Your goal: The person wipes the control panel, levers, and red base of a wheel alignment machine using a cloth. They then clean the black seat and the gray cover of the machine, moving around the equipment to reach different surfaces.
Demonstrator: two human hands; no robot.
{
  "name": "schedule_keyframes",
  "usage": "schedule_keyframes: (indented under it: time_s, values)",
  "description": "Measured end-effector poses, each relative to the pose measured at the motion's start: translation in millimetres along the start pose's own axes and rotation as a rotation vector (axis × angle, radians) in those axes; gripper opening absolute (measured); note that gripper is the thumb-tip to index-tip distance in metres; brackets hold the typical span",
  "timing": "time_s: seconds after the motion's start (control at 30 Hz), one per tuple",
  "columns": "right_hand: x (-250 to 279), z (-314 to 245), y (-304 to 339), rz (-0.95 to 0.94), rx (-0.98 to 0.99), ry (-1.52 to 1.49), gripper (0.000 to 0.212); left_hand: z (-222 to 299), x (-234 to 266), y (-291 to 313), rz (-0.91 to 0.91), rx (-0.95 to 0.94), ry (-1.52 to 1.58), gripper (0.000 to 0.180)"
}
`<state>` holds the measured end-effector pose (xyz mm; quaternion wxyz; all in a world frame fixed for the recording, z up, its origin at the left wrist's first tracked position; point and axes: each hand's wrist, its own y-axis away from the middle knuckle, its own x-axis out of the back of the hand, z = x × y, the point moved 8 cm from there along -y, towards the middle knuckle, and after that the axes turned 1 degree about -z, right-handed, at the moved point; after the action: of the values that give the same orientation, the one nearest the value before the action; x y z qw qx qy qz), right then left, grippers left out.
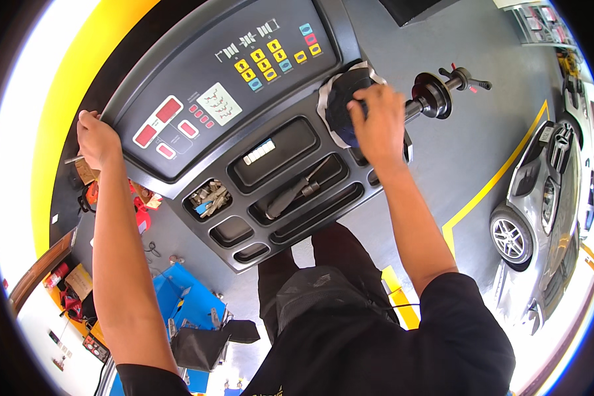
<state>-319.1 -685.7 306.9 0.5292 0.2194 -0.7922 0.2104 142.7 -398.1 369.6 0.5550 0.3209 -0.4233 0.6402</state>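
Right hand (380, 122) lays bent fingers on dark round lump (342, 99) with pale edge; can't tell if they squeeze it. Left hand (99, 140) bends at left edge of big gray panel (171, 79); can't tell how tight. Silver car (553, 195) stands well off to right. Black tray (242, 202) sits just below panel, lump at its top right corner. Dark-handled tool (284, 201) lies in tray. Small metal bits (211, 196) lie at tray's left end.

From head height on the near side of the grey console (264, 109), the wide fisheye view faces steeply down onto it, close up.
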Motion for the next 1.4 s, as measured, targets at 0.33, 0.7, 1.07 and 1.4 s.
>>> schedule_keyframes:
  time_s: [0.33,0.7,1.07,1.4]
  values:
    - [-60.4,-9.1,-2.3,-0.017,-0.076,0.037,0.023,5.2,0.6,2.2,-0.004,0.004,0.009,0.060]
    - [-39.1,-14.1,-22.5,-0.590,0.485,0.373,0.034,0.7,1.3,0.6,-0.024,-0.010,0.030,0.060]
    - [14.4,-14.5,-62.4,-0.459,-0.089,-0.045,0.027,-3.7,3.4,3.1,0.007,0.012,0.020,0.061]
    - [-56.4,-20.7,4.1,-0.449,0.249,-0.274,0.024,-2.9,-5.7,-8.1,0.010,-0.015,-0.008,0.060]
